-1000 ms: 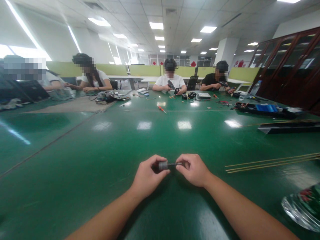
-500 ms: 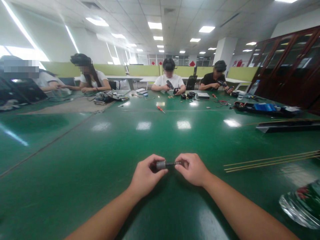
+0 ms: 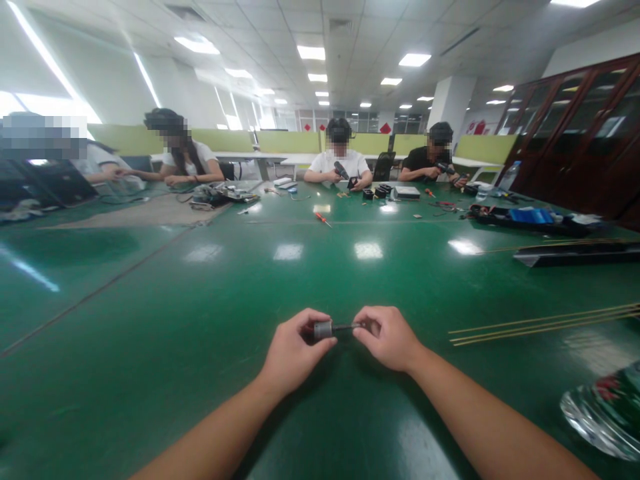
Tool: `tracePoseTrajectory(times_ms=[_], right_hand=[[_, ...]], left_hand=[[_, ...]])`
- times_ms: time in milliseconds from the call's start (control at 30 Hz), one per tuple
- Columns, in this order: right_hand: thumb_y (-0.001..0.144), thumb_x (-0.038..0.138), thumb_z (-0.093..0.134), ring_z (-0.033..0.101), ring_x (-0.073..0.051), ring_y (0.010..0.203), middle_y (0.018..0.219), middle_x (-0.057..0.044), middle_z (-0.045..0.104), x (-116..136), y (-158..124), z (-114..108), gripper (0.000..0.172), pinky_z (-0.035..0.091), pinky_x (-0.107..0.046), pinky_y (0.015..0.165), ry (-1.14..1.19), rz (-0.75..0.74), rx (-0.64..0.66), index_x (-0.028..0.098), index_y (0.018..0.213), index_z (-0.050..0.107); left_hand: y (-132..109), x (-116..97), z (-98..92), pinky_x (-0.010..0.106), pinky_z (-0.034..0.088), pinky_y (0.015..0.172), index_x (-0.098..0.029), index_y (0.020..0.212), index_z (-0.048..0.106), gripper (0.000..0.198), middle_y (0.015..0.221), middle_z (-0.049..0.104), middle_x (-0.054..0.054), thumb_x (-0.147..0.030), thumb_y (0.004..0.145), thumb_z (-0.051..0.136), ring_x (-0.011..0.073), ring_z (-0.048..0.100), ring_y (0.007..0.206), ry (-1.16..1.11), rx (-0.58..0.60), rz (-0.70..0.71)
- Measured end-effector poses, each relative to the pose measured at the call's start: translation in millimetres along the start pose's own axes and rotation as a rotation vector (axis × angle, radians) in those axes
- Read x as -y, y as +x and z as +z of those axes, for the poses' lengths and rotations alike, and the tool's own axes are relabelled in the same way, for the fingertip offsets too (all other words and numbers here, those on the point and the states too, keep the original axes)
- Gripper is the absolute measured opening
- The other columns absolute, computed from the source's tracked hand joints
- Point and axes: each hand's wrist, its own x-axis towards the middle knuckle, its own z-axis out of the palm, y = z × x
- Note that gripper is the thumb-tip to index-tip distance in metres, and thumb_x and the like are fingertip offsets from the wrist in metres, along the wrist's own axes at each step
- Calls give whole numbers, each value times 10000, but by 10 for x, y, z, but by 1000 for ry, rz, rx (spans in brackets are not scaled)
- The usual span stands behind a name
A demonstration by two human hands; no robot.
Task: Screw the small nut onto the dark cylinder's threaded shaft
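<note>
Between my two hands lies a small grey cylinder (image 3: 323,330) with a thin dark shaft (image 3: 343,327) coming out of its right end; its exact kind I cannot make out. My left hand (image 3: 295,350) has thumb and fingers curled round the cylinder, hiding part of its left end. With thumb and fingertips, my right hand (image 3: 387,339) pinches the far end of the shaft. The piece is held about level, just above the green table (image 3: 240,293).
Several thin brass-coloured rods (image 3: 545,323) lie to the right, with a clear bottle (image 3: 600,413) nearer me. Farther off are a black channel-shaped piece (image 3: 575,257) and an orange screwdriver (image 3: 323,218). Across the table, several people sit, one person (image 3: 340,163) holding a power drill.
My right hand has shifted very slightly right along the shaft, so a little more of it shows. My left hand keeps its grip on the cylinder.
</note>
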Motion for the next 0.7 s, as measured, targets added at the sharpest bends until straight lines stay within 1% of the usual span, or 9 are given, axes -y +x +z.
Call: tracePoseTrajectory(times_ms=[267, 467, 700], right_hand=[[778, 206, 659, 419, -102, 466, 512, 51, 514, -15, 4, -3, 44, 307, -226, 510, 7, 8, 2, 175, 773, 690], [775, 208, 666, 418, -103, 458, 507, 52, 519, -24, 2, -1, 38, 313, -229, 510, 30, 26, 1, 176, 767, 687], [777, 206, 661, 418, -102, 453, 495, 55, 498, -41, -2, -9, 42, 322, -229, 514, 34, 25, -7, 175, 777, 690]], left_hand=[[2, -15, -2, 330, 515, 758, -195, 921, 690, 232, 862, 728, 16, -248, 703, 749, 204, 674, 796, -6, -3, -28], [7, -9, 3, 320, 521, 742, -196, 904, 694, 219, 847, 729, 14, -248, 699, 747, 202, 677, 782, -11, -3, -11], [11, 13, -9, 324, 521, 745, -199, 912, 688, 224, 859, 730, 19, -246, 702, 749, 206, 678, 787, -28, 5, -24]])
